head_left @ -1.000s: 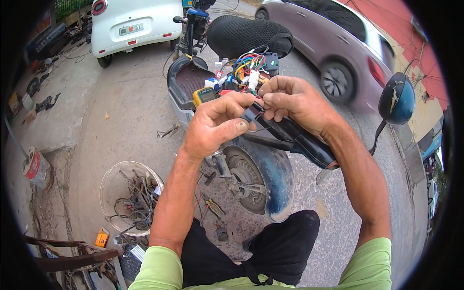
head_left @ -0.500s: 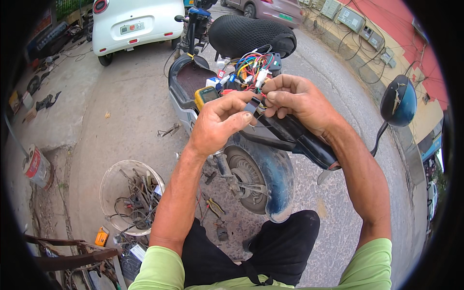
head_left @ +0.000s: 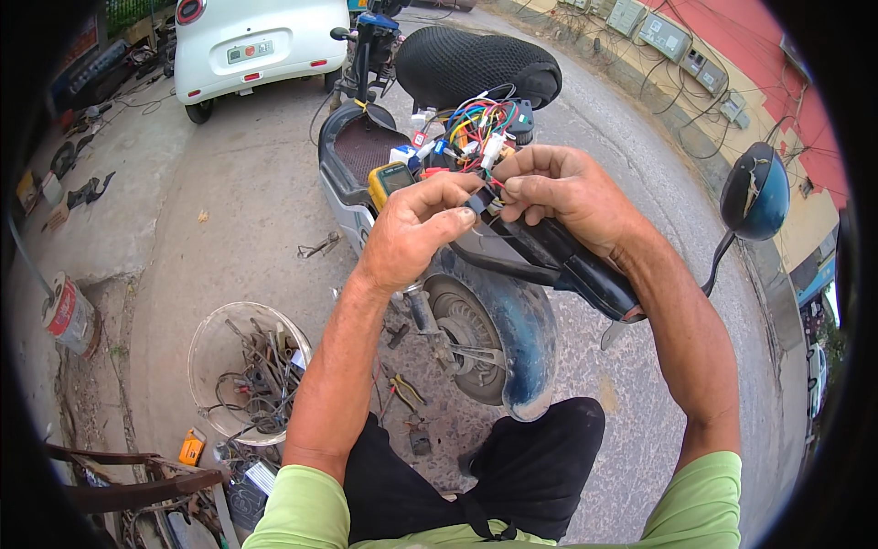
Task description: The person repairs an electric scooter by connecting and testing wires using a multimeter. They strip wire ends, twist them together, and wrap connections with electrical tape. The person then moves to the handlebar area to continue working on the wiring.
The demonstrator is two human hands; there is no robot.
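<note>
At frame centre, your left hand [head_left: 416,224] sits beside your right hand [head_left: 562,192], with the wiring bundle [head_left: 480,125] just beyond them and a multimeter [head_left: 393,177] left of it. Behind the wires lies the scooter seat [head_left: 476,69]; upper left, a car [head_left: 261,50]. Lower left, a bucket [head_left: 212,352] holds cables [head_left: 233,403]; pliers [head_left: 408,392] lie between it and the wheel [head_left: 466,335].

The left forearm [head_left: 334,366] and right forearm [head_left: 686,334] were angled inward. The left hand [head_left: 409,226] was held with thumb extended below bent fingers; just beside it, the right hand [head_left: 576,197] was held in a pinch, its lower fingers curled.
</note>
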